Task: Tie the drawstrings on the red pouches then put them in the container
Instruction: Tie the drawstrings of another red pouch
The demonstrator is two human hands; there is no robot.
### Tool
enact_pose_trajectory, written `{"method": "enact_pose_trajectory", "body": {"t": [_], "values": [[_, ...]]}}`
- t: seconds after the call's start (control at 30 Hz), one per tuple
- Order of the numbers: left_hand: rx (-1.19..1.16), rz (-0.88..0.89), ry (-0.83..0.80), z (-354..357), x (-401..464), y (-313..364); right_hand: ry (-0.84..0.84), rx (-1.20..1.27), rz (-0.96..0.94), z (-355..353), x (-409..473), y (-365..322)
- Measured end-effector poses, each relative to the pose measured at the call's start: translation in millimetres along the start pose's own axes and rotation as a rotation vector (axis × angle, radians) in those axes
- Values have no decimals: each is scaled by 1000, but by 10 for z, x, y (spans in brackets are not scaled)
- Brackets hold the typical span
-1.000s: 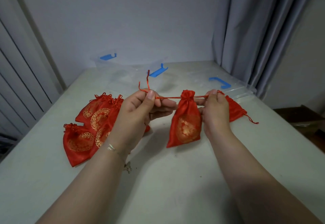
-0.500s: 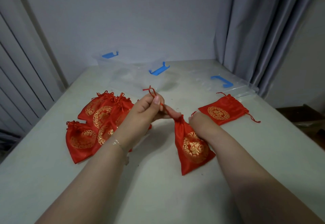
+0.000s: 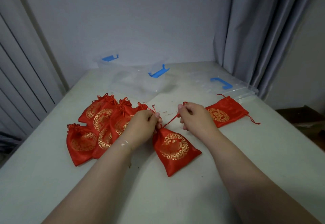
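The left hand [image 3: 142,127] hides the neck of the red pouch [image 3: 175,149] on the table [image 3: 246,153]; both it and the right hand [image 3: 194,116] pinch the drawstrings [image 3: 171,119]. The gold emblem's characters are unreadable.

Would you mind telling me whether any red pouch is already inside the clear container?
No, the clear container holds no pouch; the pouches lie on the table, and one pouch is between the hands.

- left hand [image 3: 144,127] covers gathered neck of red gold-printed fabric pouch [image 3: 175,150]; knot state unreadable
- stacked red pouches [image 3: 98,127] overlap, count unclear
- clear plastic container [image 3: 139,85] walls barely visible
- both forearms cut by bottom edge
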State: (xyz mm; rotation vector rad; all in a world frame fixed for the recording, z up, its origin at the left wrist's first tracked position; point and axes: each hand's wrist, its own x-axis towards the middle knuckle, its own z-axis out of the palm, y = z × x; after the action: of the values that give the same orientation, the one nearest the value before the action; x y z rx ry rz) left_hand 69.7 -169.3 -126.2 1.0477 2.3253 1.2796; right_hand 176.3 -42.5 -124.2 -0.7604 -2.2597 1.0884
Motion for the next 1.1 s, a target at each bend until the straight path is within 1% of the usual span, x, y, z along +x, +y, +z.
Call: {"method": "enact_pose_trajectory", "body": {"t": [0.07,0.17,0.27,0.33,0.43,0.5,0.6,0.7,0.8,0.93,1.03,1.1], "values": [[-45,-9,-27,-13,-13,13,6,18,-96,12,-43,-65],[-54,38,-110,-58,-26,22,-55,63,-223,70,-118,-124],[-37,66,-182,-78,-55,48,-109,105,-272,114,-156,-150],[-15,102,-144,-34,-66,43,-159,194,-265,137,-166,-154],[15,132,-63,6,-77,54,-141,235,-332,137,-170,-184],[-41,123,-72,5,-87,81,-156,318,-275,84,-163,-199],[-83,129,-86,-9,-101,131,-259,308,-173,23,-119,-144],[-106,124,-50,-37,-109,154,-315,245,-143,-3,-64,-76],[-123,129,-17,-88,-98,133,-351,178,-174,-50,-43,-68],[-173,130,-28,-103,-90,114,-292,75,-223,-35,-24,-40],[-248,129,-27,-85,-87,120,-189,73,-235,-20,-9,-16],[-315,99,-8,-85,-88,120,-125,73,-236,-25,-6,-19]]}}
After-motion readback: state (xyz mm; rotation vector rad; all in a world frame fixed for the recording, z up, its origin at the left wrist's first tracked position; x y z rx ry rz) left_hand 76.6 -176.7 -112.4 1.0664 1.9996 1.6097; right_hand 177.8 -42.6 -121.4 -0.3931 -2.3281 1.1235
